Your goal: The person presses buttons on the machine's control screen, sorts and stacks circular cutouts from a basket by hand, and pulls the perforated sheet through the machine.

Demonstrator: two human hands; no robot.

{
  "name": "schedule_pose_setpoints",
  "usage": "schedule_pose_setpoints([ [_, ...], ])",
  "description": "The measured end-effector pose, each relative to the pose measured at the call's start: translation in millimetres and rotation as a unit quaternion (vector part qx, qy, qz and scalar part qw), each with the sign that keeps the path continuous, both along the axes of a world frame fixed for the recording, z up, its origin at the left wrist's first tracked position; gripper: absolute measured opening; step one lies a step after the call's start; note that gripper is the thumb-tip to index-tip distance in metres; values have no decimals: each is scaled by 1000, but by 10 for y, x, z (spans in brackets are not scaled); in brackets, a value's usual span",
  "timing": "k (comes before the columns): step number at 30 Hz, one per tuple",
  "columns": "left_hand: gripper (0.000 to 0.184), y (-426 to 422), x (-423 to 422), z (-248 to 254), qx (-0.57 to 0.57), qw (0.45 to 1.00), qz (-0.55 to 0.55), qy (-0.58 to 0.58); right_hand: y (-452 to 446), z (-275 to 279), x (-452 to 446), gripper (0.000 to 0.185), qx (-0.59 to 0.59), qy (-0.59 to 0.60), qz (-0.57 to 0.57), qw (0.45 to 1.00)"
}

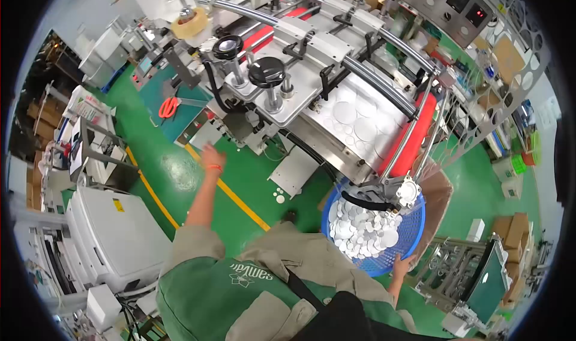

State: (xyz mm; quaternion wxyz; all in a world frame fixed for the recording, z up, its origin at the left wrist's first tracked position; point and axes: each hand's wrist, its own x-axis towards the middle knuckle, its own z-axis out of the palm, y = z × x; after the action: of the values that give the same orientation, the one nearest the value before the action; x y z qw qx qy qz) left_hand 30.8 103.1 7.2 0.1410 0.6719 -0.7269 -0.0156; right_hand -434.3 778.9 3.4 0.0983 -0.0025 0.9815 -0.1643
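Observation:
My right hand (401, 265) grips the near right rim of a round blue plastic basket (373, 263), fingers against its wall. White discs (364, 228) of several sizes are heaped inside the basket, which sits under the front end of a machine. My left hand (212, 158), with a red band at the wrist, is held out over the green floor, fingers apart and nothing in them. Nearest to it are the machine's side and a green mat (180, 110) with orange-handled scissors (170, 107). Round cut shapes (344, 112) show on the machine's white bed.
The machine carries a red roller (414, 134), chrome rails and black knobs (266, 71). A perforated strip (501, 104) hangs at its right. Beside the basket stands a cardboard box (440, 200). A white cabinet (117, 236) is at left; a few discs (280, 199) lie on the floor.

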Motion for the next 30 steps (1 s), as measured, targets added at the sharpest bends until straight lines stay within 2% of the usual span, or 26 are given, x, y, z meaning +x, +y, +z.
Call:
schedule_pose_setpoints([
  [1, 74, -189, 114, 43, -13, 1000, 7, 3, -4, 33, 9, 94, 20, 37, 39, 998],
  [2, 83, -522, 340, -240, -25, 988, 2, -155, 42, -72, -30, 93, 16, 82, 59, 995],
  [3, 95, -720, 470, -104, 91, 984, 4, -151, 217, -319, -122, 93, 95, 181, 138, 969],
  [4, 107, -809, 521, -117, 17, 980, 11, -196, 24, 62, 1, 91, -13, 36, 44, 998],
  [5, 113, -943, 631, -151, -25, 983, -13, -179, 43, 100, 10, 91, -63, 25, 49, 996],
  [6, 114, -1178, 807, -365, -39, 982, -7, -183, 160, -103, -27, 90, 15, 99, 98, 990],
  [7, 116, -1163, 634, -45, -1, 979, 24, -204, 153, -10, 6, 90, 19, 65, 64, 996],
  [8, 121, -1223, 626, 55, 25, 979, 48, -195, -1, 147, 70, 90, 19, 28, 38, 999],
  [10, 125, -1427, 825, -148, -27, 976, -17, -213, -166, 346, 129, 91, 70, -54, -9, 996],
  [11, 125, -1447, 807, -163, 22, 974, -8, -226, -91, 194, 123, 91, 71, -3, 21, 997],
  [13, 122, -1438, 728, -46, 127, 963, 8, -236, -285, 425, 156, 88, 31, -80, -26, 996],
  [15, 119, -1350, 661, -117, 124, 934, 12, -335, -323, 386, 152, 85, 8, -59, -43, 997],
  [16, 109, -1299, 633, -116, 123, 935, 7, -333, -328, 304, 155, 84, 11, -49, -53, 997],
  [18, 83, -1410, 649, -200, 48, 951, 28, -303, -303, 199, 157, 83, 23, -12, -45, 999],
  [19, 63, -1579, 829, -463, -65, 972, 25, -225, -295, 171, 161, 85, 49, -16, -48, 998],
  [20, 59, -1607, 857, -421, -76, 977, 17, -197, -188, 38, 158, 80, 24, 31, -16, 999],
  [21, 55, -1646, 883, -377, -87, 982, 12, -168, -232, 107, 172, 76, 32, 15, -31, 999],
  [22, 56, -1703, 910, -349, -98, 971, 15, -219, -250, 133, 168, 71, 39, 0, -45, 998],
  [23, 59, -1740, 924, -339, -58, 964, 29, -258, -262, 138, 171, 61, 18, 30, -22, 999],
  [24, 63, -1701, 873, -206, -19, 954, 45, -297, -269, 145, 171, 60, 20, 23, -33, 999],
  [25, 72, -1705, 871, -169, 6, 972, 37, -234, -296, 170, 170, 59, 22, 16, -43, 999],
  [28, 76, -1780, 974, -210, 3, 968, 34, -249, -347, 178, 213, 57, 13, 12, -68, 998],
  [30, 75, -1812, 1000, -212, 21, 978, 20, -207, -379, 137, 242, 57, 23, 25, -83, 996],
])
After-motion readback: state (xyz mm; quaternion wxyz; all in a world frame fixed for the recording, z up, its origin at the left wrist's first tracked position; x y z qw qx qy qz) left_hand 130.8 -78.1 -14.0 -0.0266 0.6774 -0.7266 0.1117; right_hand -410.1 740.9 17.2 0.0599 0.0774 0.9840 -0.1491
